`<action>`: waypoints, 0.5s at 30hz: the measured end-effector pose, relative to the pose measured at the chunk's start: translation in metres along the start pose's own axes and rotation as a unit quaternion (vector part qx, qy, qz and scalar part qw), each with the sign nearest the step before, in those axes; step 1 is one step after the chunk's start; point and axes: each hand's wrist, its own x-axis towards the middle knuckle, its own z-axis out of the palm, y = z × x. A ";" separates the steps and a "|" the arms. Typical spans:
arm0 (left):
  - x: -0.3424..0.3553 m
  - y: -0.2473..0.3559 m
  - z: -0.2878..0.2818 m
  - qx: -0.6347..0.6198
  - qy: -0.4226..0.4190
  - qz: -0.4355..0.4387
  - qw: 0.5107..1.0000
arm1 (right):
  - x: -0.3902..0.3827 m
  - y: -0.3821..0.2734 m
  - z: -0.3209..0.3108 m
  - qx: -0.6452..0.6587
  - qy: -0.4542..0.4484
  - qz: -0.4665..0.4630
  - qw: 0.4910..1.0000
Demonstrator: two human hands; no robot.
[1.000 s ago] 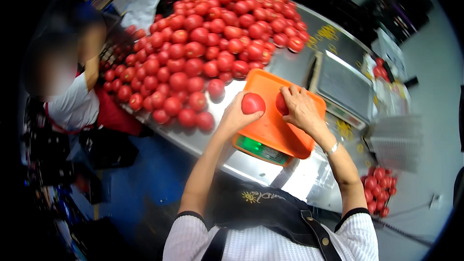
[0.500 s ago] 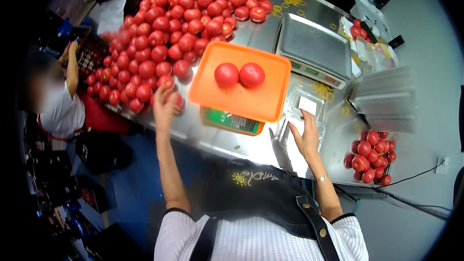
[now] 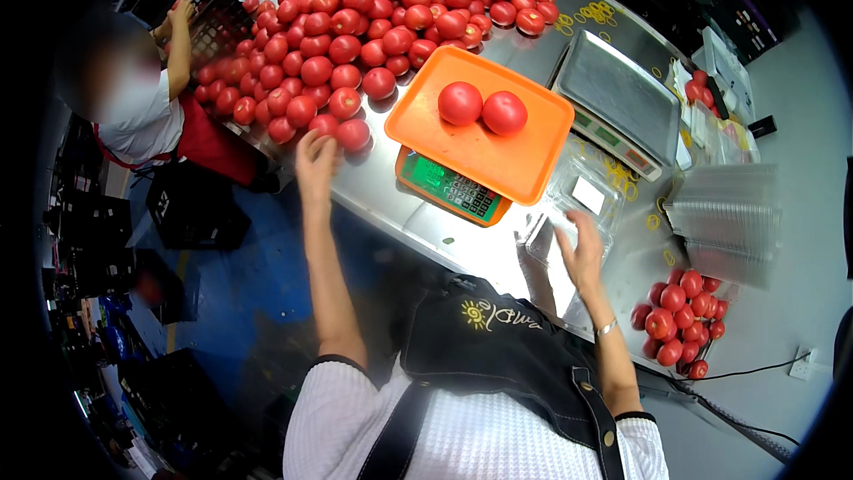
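My left hand (image 3: 317, 166) is at the near edge of a big heap of tomatoes (image 3: 316, 70). Its fingers are loosely curled and apart, right beside a loose tomato (image 3: 354, 135), with nothing visible in them. My right hand (image 3: 582, 253) is open, thumb spread from the fingers, over a clear plastic box (image 3: 569, 191) with a white label. Between my hands, an orange tray (image 3: 418, 129) sits on a digital scale (image 3: 453, 188) with a lit green panel. Two tomatoes (image 3: 482, 110) lie side by side in the tray.
A second scale (image 3: 613, 84) with a metal plate stands behind the tray. Stacked clear plastic boxes (image 3: 724, 218) and a pile of tomatoes (image 3: 682, 318) are at the right. Yellow rubber bands (image 3: 597, 12) lie scattered. A co-worker (image 3: 142, 107) is at the left by a dark crate (image 3: 213, 22).
The whole view has shifted, so the table appears further right and higher. My left hand has drawn leftward off the loose tomato. My right hand remains by the clear box.
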 end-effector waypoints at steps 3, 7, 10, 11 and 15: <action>0.000 -0.001 0.021 -0.004 -0.081 0.038 0.996 | 0.076 -0.032 0.000 0.021 0.012 -0.059 0.998; 0.010 -0.018 0.062 0.143 -0.153 0.120 0.970 | 0.151 -0.043 0.033 -0.015 -0.013 -0.114 0.993; 0.014 -0.031 0.062 0.262 -0.089 0.205 0.939 | 0.182 -0.037 0.067 -0.010 -0.038 -0.142 0.989; 0.015 -0.040 0.051 0.295 -0.056 0.195 0.934 | 0.187 -0.035 0.077 -0.003 -0.054 -0.145 0.988; 0.033 -0.062 0.028 0.358 0.028 0.175 0.917 | 0.200 -0.036 0.082 0.038 -0.062 -0.103 0.992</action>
